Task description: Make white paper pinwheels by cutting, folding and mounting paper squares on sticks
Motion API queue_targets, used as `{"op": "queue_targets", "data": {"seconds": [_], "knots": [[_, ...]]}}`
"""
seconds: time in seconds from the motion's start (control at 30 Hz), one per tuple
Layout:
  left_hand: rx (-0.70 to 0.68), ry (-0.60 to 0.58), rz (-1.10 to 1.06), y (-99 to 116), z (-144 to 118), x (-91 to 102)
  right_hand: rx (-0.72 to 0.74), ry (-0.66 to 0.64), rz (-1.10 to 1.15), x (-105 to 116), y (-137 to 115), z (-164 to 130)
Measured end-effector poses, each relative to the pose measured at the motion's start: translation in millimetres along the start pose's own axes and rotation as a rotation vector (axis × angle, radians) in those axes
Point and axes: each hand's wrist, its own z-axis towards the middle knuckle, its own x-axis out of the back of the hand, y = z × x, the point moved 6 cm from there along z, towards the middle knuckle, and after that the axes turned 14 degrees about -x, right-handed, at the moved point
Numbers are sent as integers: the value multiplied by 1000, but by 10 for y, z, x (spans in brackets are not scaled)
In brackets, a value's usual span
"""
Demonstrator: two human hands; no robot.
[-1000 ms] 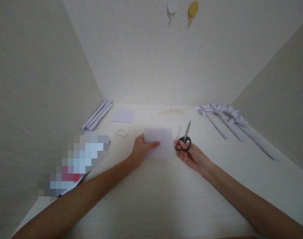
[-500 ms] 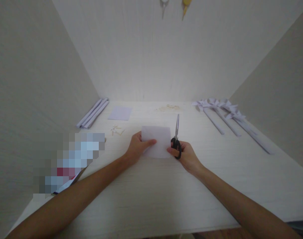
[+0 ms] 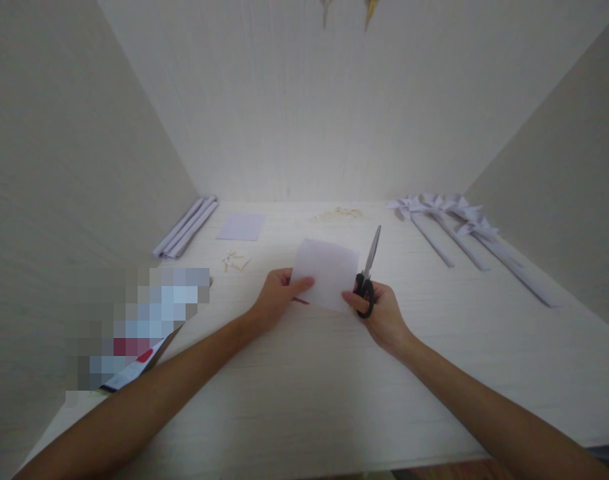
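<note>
My left hand (image 3: pixel 277 301) pinches the left edge of a white sheet of paper (image 3: pixel 327 273), which is lifted and tilted a little above the pale wooden table (image 3: pixel 304 387). My right hand (image 3: pixel 379 312) grips black-handled scissors (image 3: pixel 367 277) with the blades closed and pointing up and away, just right of the sheet. The thumb of my right hand touches the paper's lower right corner.
Rolled paper tubes (image 3: pixel 185 227) lie at the back left beside a flat paper square (image 3: pixel 241 227). Small wooden bits (image 3: pixel 234 261) lie near it. Paper pinwheels on sticks (image 3: pixel 459 227) lie at the back right. A blurred-out item (image 3: pixel 139 327) sits left. Walls enclose three sides.
The paper has been lifted off the table and tilted. My right hand with the scissors moved in against the sheet's right edge, blades now leaning right.
</note>
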Motion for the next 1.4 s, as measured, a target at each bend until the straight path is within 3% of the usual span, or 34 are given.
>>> {"op": "queue_targets", "data": {"seconds": [0.23,0.5,0.67,0.87,1.17,1.4], "knots": [[34,-21,158,100,1,-35,-3,-62,16,15,36,21],[119,-69,208,158,-7,-81,-24,-32,4,60,29,15],[41,-50,373,404,131,-95,-25,3,78,118,10,35],[-208,81,498,774,387,47,-91,-107,51,59,-95,-83],[-182,72,558,801,404,206,-219,-208,-67,-35,1,-186],[-251,126,611,970,375,270,-278,-305,-290,-68,98,-173]]}}
